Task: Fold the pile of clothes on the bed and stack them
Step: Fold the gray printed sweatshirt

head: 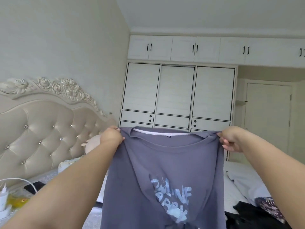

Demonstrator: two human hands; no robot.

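Observation:
A grey-purple T-shirt [165, 162] with pale blue lettering on its chest hangs in the air in front of me, neckline up. My left hand [111, 136] grips its left shoulder and my right hand [231, 139] pinches its right shoulder, stretching the top edge flat between them. The shirt's lower part runs out of the bottom of the frame and hides the middle of the bed [237, 177]. At the lower right a black garment [252, 215] and a dark patterned one [270, 207] lie on the bed.
A tufted cream headboard [41, 129] stands at the left, with a pillow [92, 144] before it. White charger and cable [9, 192] lie at the lower left. A white wardrobe [178, 93] fills the far wall, a door [269, 119] to its right.

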